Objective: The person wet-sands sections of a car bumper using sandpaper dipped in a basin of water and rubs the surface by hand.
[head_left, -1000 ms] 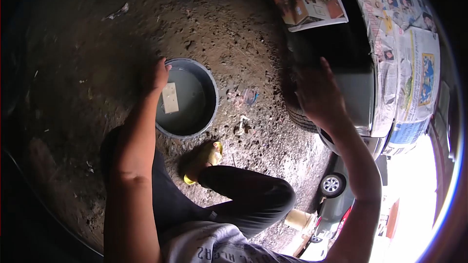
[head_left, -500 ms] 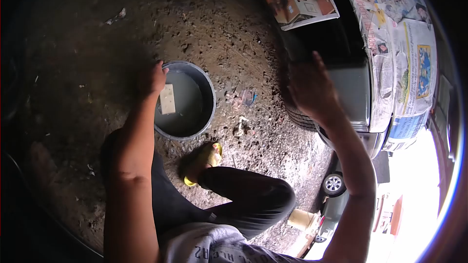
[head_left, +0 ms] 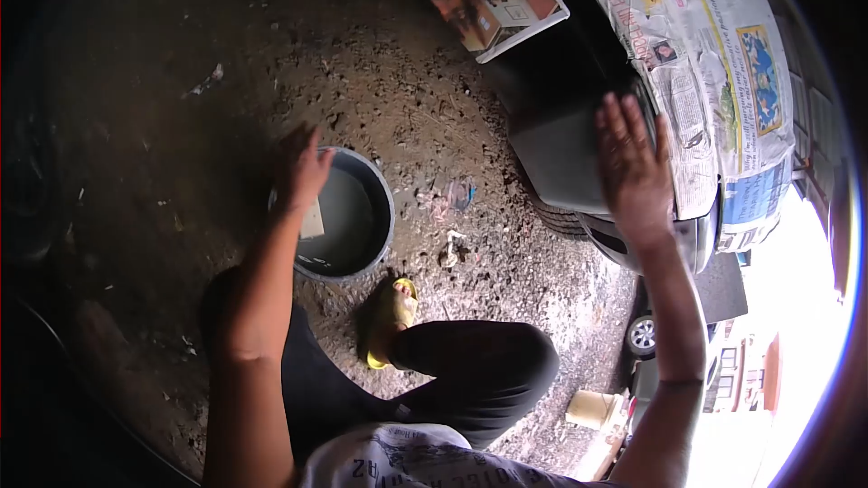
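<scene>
My left hand (head_left: 303, 173) is over the upper-left rim of a dark round bucket (head_left: 389, 235), its fingers extended and slightly blurred; I cannot tell whether it touches the rim. Cloudy grey water (head_left: 351, 217) stands in the bucket, and a pale rectangular block (head_left: 312, 220) lies at its left side, partly hidden by my hand. My right hand (head_left: 633, 158) lies with fingers stretched out on the dull grey corner of a car bumper (head_left: 565, 158). Nothing shows between its fingers or over its back; its palm is hidden.
Newspaper (head_left: 692, 140) covers the car body beside the bumper, and a printed picture sheet (head_left: 493, 0) hangs over its dark part. A tyre (head_left: 561, 219) sits below. My foot in a yellow slipper (head_left: 398, 307) rests on rough, littered ground (head_left: 434, 126). Another car's wheel (head_left: 642, 334) shows behind.
My right hand has moved from the bumper's inner side towards its newspaper-covered edge. My left hand has shifted slightly inward over the bucket rim. The camera view has turned a little.
</scene>
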`<state>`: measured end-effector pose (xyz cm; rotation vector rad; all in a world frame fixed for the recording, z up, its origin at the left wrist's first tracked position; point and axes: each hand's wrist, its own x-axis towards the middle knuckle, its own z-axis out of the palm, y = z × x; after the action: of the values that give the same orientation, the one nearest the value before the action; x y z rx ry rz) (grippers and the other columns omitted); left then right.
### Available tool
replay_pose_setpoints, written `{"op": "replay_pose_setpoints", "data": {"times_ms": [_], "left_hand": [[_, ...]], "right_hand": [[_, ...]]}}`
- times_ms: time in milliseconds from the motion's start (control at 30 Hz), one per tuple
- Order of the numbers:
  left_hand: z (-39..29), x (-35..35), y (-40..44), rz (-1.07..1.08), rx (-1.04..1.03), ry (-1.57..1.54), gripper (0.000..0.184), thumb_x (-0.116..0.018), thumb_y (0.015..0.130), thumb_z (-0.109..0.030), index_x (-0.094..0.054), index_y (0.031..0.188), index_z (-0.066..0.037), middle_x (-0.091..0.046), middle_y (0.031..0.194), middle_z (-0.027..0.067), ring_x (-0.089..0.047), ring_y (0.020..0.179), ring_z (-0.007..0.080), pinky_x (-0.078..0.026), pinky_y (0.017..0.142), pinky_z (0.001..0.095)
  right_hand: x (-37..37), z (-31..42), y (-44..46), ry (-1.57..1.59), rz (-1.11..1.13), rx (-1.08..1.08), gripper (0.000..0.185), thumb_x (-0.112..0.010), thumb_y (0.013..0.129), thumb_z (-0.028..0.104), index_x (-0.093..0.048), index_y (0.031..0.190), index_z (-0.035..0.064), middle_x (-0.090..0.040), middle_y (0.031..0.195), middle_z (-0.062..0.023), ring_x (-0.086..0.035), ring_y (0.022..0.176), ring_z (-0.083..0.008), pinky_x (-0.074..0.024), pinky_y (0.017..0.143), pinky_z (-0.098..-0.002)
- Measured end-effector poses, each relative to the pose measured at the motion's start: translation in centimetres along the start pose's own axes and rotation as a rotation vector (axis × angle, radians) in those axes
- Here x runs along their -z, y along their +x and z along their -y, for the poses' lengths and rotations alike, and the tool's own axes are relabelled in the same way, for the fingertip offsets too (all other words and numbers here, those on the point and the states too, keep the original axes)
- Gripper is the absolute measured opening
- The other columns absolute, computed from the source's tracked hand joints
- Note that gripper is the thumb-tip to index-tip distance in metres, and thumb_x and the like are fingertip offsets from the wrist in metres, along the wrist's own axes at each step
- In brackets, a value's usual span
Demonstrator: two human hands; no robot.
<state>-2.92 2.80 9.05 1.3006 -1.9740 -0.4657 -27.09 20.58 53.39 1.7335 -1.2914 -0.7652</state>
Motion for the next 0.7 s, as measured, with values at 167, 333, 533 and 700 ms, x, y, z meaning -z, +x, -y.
{"op": "replay_pose_setpoints", "data": {"times_ms": [167, 333, 533, 700], "left_hand": [[-14.8, 6.1, 1.6, 0.114, -0.238, -0.610, 0.051, -0.057, 0.099, -0.029, -0.048, 0.139, -0.001, -0.046, 0.146, 0.0207, -0.043, 0.137, 0.0349, -0.033, 0.115, 0.0420], [-29.5, 10.9, 6.6, -0.119, -0.541, -1.116, 0.052, -0.050, 0.103, -0.029, -0.042, 0.144, 0.002, -0.040, 0.150, 0.0240, -0.038, 0.141, 0.0373, -0.034, 0.114, 0.0451], [-33.7, 8.6, 7.5, -0.100, -0.557, -1.204, 0.051, -0.042, 0.106, -0.027, -0.037, 0.147, 0.003, -0.037, 0.152, 0.0245, -0.037, 0.141, 0.0381, -0.031, 0.115, 0.0453], [-29.2, 5.4, 4.8, 0.048, -0.456, -1.163, 0.051, -0.035, 0.108, -0.026, -0.033, 0.150, 0.001, -0.035, 0.155, 0.0218, -0.034, 0.144, 0.0349, -0.027, 0.118, 0.0413]], "right_hand": [[-3.1, 2.7, -9.6, 0.059, 0.070, -0.143, 0.060, -0.060, 0.094, 0.035, -0.044, 0.148, 0.0151, -0.028, 0.162, -0.0005, -0.021, 0.151, -0.0191, -0.0131, 0.121, -0.0572], [-1.2, 2.1, -6.8, 0.102, 0.071, -0.229, 0.062, -0.060, 0.094, 0.038, -0.044, 0.148, 0.0134, -0.031, 0.161, -0.0014, -0.025, 0.150, -0.0213, -0.0160, 0.120, -0.0586], [0.1, 1.3, -2.9, 0.202, 0.002, -0.288, 0.064, -0.062, 0.092, 0.031, -0.042, 0.149, 0.0090, -0.032, 0.160, -0.0050, -0.028, 0.149, -0.0251, -0.0188, 0.121, -0.0527], [-0.1, 1.8, -9.6, 0.268, 0.045, -0.329, 0.064, -0.065, 0.089, 0.021, -0.043, 0.147, 0.0050, -0.032, 0.160, -0.0112, -0.025, 0.150, -0.0310, -0.0173, 0.121, -0.0536]]}}
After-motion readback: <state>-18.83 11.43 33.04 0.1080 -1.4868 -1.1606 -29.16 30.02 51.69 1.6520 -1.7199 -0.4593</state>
